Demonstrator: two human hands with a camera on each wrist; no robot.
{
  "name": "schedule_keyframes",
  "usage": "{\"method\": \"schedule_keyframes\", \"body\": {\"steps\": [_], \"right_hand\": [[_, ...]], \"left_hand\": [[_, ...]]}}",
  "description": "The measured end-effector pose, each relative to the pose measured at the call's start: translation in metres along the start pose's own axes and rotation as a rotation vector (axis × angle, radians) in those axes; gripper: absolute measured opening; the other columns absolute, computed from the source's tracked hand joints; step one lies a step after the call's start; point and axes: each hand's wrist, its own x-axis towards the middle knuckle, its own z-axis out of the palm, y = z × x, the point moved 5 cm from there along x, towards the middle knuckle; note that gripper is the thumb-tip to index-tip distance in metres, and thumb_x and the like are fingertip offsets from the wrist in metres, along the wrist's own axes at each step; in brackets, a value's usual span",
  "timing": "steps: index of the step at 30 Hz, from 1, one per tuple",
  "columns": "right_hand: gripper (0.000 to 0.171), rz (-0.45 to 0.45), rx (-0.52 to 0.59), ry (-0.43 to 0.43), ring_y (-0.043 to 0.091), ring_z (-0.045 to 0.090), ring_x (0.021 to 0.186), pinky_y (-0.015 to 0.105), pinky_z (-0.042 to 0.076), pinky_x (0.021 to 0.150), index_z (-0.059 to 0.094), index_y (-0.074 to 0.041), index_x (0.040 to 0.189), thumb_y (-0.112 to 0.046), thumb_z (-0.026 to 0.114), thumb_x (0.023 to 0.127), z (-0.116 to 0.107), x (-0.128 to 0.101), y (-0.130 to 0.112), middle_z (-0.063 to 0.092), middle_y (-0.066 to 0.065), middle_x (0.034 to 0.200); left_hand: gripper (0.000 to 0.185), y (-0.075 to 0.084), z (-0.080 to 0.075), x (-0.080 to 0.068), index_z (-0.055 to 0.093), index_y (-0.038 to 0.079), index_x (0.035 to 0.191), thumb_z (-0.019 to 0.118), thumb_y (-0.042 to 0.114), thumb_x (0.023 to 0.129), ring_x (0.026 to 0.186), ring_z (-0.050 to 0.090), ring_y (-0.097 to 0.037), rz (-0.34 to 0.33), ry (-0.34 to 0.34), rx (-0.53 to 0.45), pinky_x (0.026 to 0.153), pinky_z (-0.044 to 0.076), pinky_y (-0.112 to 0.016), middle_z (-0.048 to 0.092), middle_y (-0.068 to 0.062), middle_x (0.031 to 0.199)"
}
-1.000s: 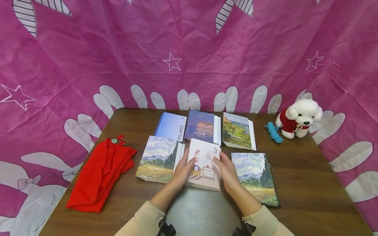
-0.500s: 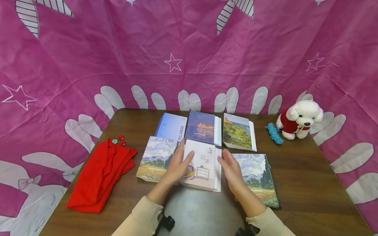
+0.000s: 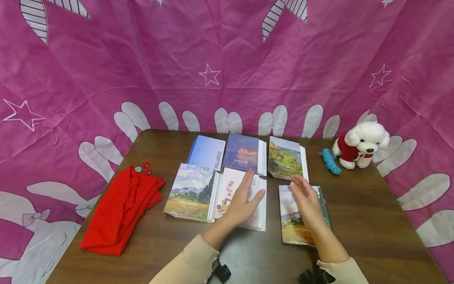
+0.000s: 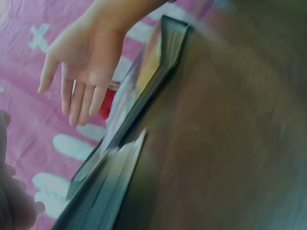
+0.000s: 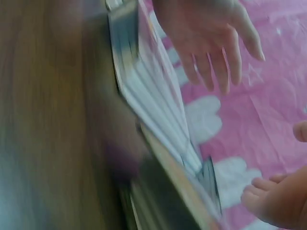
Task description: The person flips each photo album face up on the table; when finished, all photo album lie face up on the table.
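My left hand point(image 3: 242, 203) hovers over a white photo album point(image 3: 227, 187) with a drawn room on its cover, fingers straight. To the right, my right hand point(image 3: 309, 205) is above a photo album with a painted landscape point(image 3: 289, 225), its fingers extended and holding nothing. Whether either hand touches a cover cannot be told. In the left wrist view the right hand point(image 4: 91, 62) shows an empty palm; the right wrist view likewise shows the left hand point(image 5: 206, 43) with nothing in it. Another landscape photo album point(image 3: 191, 193) lies against the white album's left side.
Behind stand a blue Polaroid album point(image 3: 207, 152), a sea-cliff album point(image 3: 242, 152) and a garden album point(image 3: 286, 157). A red cloth point(image 3: 120, 213) and buttons point(image 3: 146, 164) lie left. Blue yarn point(image 3: 330, 161) and a plush dog point(image 3: 363, 144) sit at the back right.
Both hands gripped the white album, then let go and moved right. The album shifted slightly left, against the landscape album. The right hand is now over the right-hand landscape album.
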Motion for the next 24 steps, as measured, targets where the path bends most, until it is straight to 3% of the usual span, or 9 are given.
{"method": "schedule_keyframes", "body": {"steps": [6,10,13,19,24], "right_hand": [[0.063,-0.013,-0.180,0.049,0.035,0.034,0.145,0.005,0.036,0.100,0.030,0.002,0.156,-0.031,0.051,0.107,-0.038,-0.009,0.002,0.037,0.022,0.158],[0.058,-0.084,-0.336,0.159,0.038,0.041,0.141,0.005,0.036,0.100,0.038,0.003,0.153,-0.022,0.059,0.104,-0.061,-0.014,0.004,0.045,0.023,0.152],[0.055,-0.046,-0.403,0.221,0.036,0.042,0.140,0.004,0.036,0.100,0.042,0.001,0.151,-0.020,0.061,0.103,-0.075,-0.015,0.012,0.046,0.021,0.151],[0.058,0.121,-0.331,0.200,0.034,0.035,0.145,0.000,0.039,0.082,0.032,-0.001,0.156,-0.015,0.056,0.105,-0.086,-0.015,0.032,0.036,0.022,0.158],[0.055,0.169,-0.143,0.288,0.025,0.034,0.143,0.006,0.038,0.091,0.035,-0.001,0.154,-0.013,0.055,0.104,-0.084,-0.015,0.041,0.040,0.014,0.153]], "left_hand": [[0.070,0.004,0.028,-0.005,0.027,0.007,0.160,0.049,0.044,0.104,0.152,0.023,-0.027,0.017,-0.070,-0.022,0.122,0.022,-0.048,0.023,-0.008,0.167],[0.067,0.005,0.044,-0.009,0.031,0.004,0.158,0.050,0.041,0.105,0.151,0.027,-0.026,0.006,-0.114,-0.034,0.122,0.024,-0.045,0.027,-0.011,0.165],[0.066,0.008,0.054,-0.011,0.033,0.002,0.157,0.050,0.040,0.105,0.150,0.029,-0.027,-0.020,-0.155,-0.057,0.122,0.025,-0.042,0.030,-0.015,0.163],[0.068,0.016,0.074,-0.016,0.033,0.003,0.157,0.050,0.043,0.105,0.150,0.028,-0.027,-0.106,-0.237,-0.150,0.121,0.027,-0.040,0.029,-0.014,0.164],[0.068,0.017,0.082,-0.019,0.036,0.002,0.156,0.053,0.042,0.104,0.150,0.028,-0.029,-0.095,-0.222,-0.126,0.121,0.026,-0.042,0.029,-0.015,0.164]]}}
